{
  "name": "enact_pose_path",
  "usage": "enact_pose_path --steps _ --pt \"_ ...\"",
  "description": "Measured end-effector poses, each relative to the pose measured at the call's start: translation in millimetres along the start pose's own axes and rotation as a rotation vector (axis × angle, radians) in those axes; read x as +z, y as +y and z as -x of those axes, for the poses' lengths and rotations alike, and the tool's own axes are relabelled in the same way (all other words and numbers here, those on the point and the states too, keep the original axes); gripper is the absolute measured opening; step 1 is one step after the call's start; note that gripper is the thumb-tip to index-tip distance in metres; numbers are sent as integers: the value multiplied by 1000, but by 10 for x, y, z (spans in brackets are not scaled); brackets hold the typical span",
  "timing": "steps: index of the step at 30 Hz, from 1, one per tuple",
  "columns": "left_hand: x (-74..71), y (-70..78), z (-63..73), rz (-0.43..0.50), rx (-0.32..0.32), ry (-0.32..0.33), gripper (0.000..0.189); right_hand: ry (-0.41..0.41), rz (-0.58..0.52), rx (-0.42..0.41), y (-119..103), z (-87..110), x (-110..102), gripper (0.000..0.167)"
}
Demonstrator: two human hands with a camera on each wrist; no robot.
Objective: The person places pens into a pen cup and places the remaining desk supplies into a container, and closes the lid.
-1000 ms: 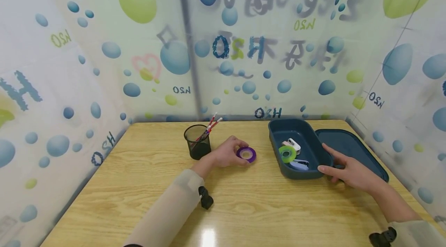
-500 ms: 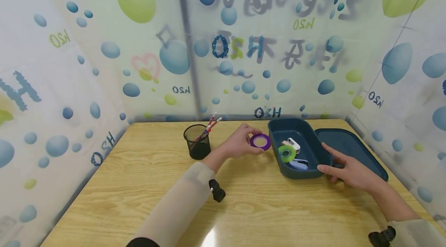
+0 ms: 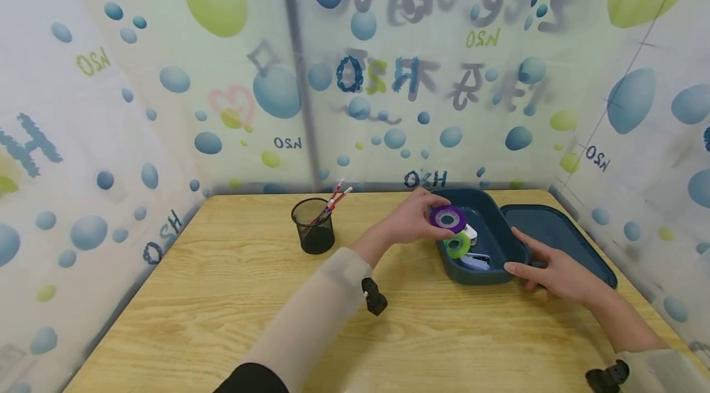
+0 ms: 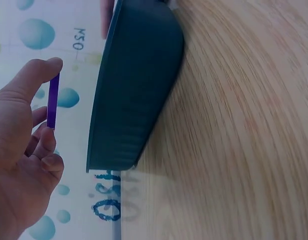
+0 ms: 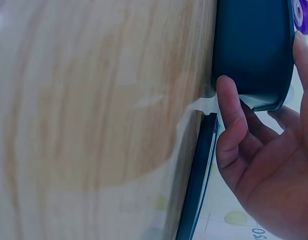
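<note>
My left hand [image 3: 413, 219] pinches a purple tape roll [image 3: 459, 221] between thumb and fingers, over the left side of a dark blue-green box [image 3: 501, 242]. In the left wrist view the roll [image 4: 53, 101] shows edge-on, above the box rim. The fingers of my right hand [image 3: 557, 273] hold the box at its near right corner, thumb at the rim. Inside lie a green tape roll [image 3: 464, 247], a light blue stapler [image 3: 475, 262] and a small white object [image 3: 471, 234] partly hidden by the purple roll.
A dark lid [image 3: 554, 233] lies on the table right of the box, partly behind my right hand. To the left stands a black mesh pen cup [image 3: 317, 239] with several red and white pencils [image 3: 339, 197]. Printed curtains [image 3: 249, 159] surround the wooden table [image 3: 222, 294].
My left hand has lifted the purple tape roll off the table and carried it right, over the box. The right hand and the box have stayed in place.
</note>
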State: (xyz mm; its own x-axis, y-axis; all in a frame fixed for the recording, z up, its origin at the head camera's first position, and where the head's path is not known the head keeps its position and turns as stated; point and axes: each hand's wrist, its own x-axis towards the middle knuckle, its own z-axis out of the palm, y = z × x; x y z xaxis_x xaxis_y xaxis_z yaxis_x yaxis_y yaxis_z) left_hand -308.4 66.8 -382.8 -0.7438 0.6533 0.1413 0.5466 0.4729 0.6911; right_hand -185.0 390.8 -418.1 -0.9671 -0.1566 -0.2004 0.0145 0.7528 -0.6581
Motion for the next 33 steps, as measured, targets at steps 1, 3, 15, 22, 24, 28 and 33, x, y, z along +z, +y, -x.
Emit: enact_pose_path --steps 1,3,15,22,24,28,33 --pt "23 15 -26 -2 5 -3 68 2 -1 0 0 1 3 99" --pt "67 41 -74 -11 8 -7 68 2 0 3 5 0 6 100" --pt "200 94 -315 -36 -20 24 70 4 12 11 23 -18 11 100" --pt "230 26 -318 -6 -52 27 76 10 10 -6 24 -22 13 99" --pt "232 4 -290 13 -50 32 74 11 10 -5 24 -24 13 99" --pt "219 -42 -215 37 -40 51 70 11 10 -3 19 -15 6 99" --pt "214 -113 -71 77 -43 65 70 16 11 -15 24 -1 6 98"
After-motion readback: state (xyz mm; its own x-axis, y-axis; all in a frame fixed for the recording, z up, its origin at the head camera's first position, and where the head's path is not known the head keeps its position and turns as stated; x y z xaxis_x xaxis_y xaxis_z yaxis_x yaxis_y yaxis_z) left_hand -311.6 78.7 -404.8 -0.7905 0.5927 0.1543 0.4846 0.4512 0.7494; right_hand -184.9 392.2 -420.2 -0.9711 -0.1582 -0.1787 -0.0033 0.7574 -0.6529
